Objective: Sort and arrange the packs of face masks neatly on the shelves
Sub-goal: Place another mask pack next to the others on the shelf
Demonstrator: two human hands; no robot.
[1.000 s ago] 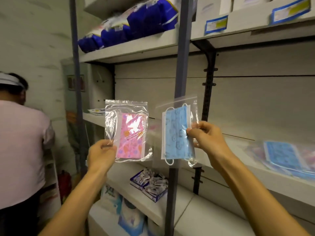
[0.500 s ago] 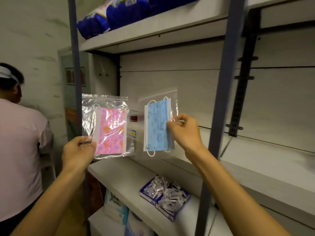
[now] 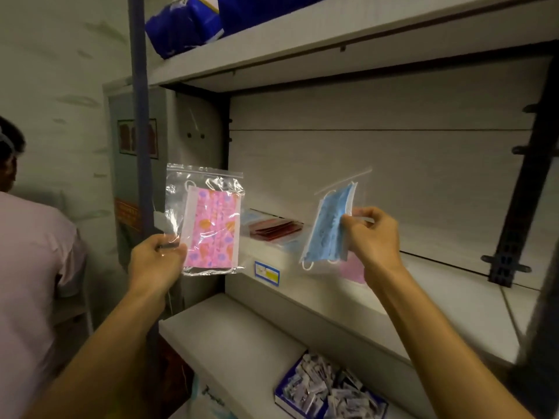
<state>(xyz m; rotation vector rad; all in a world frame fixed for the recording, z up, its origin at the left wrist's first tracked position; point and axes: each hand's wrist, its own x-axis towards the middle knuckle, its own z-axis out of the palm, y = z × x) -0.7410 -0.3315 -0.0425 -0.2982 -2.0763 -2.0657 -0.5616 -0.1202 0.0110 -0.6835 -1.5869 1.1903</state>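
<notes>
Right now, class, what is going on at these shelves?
A person stands at a shelf unit holding up two packs of face masks. The left hand pinches the pink patterned pack by its lower corner; the right hand pinches the blue pack, which is tilted toward the middle shelf. Dark red packs already lie on that shelf. Neither held pack has been set down yet. Another person stands at the left.

Glossy clear plastic pink mask pack (image 3: 208,225), crinkled, matt blue pleated-fabric mask pack (image 3: 328,234), smooth matt white shelf (image 3: 438,297)
</notes>
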